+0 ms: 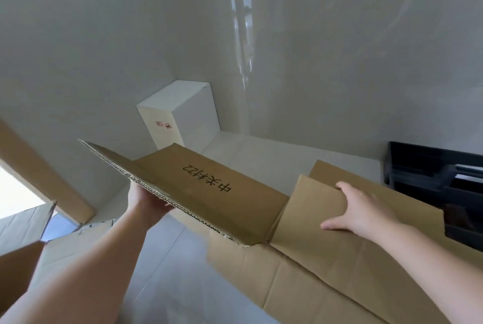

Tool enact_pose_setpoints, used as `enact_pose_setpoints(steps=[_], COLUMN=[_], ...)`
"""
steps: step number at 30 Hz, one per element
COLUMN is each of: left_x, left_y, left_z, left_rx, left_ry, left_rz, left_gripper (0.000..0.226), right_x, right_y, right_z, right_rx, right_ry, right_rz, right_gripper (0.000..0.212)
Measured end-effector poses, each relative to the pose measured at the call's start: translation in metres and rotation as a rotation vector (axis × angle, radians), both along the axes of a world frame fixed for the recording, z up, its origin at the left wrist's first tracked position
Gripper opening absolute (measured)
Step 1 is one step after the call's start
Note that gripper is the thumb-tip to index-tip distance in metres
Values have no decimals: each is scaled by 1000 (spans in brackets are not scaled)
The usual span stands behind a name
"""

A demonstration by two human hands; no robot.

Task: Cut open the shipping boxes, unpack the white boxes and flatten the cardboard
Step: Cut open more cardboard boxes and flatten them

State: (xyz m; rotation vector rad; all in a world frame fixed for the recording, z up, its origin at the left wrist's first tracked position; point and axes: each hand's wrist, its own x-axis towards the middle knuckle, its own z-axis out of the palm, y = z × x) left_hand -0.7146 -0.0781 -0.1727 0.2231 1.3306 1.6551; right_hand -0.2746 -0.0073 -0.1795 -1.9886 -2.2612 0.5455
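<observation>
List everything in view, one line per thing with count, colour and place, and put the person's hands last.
flattened cardboard box: one, brown, black writing on its panel, held up mid-frame between both hands.
cardboard flap: one, brown, right part of that same box, under the right hand.
white box: one, white with small red stickers, standing upright in the corner by the wall.
open cardboard boxes: at least one, brown, lower left, only partly in view.
black rack: one, black, right edge by the wall.
floor: grey tiles, below the cardboard.
wall: pale grey, glossy, behind everything.
left hand: one, beneath the box's left edge, supporting it.
right hand: one, fingers curled over the flap's edge.
</observation>
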Motion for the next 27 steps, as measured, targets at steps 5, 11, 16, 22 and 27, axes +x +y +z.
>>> enact_pose_setpoints(steps=[5,11,16,22,27], left_x=[-30,-12,10,15,2], left_y=[-12,-14,-2,-1,-6], left_z=[43,43,25,-8,-29], left_rx=[-202,-676,-939,-1049,-769], left_ry=[260,1137,1506,1415,759], left_rz=[14,-159,-510,-473,-152], left_gripper=[69,32,34,40,21], right_x=[-30,-46,-38,-29,-41], right_y=[-3,-30,-52,-78,-108], right_z=[18,39,26,-7,-28], right_rx=[60,235,287,141,185], right_ry=[-16,-60,-160,-197,-219], right_rz=[123,283,460,614,746], right_gripper=[58,46,31,19,13])
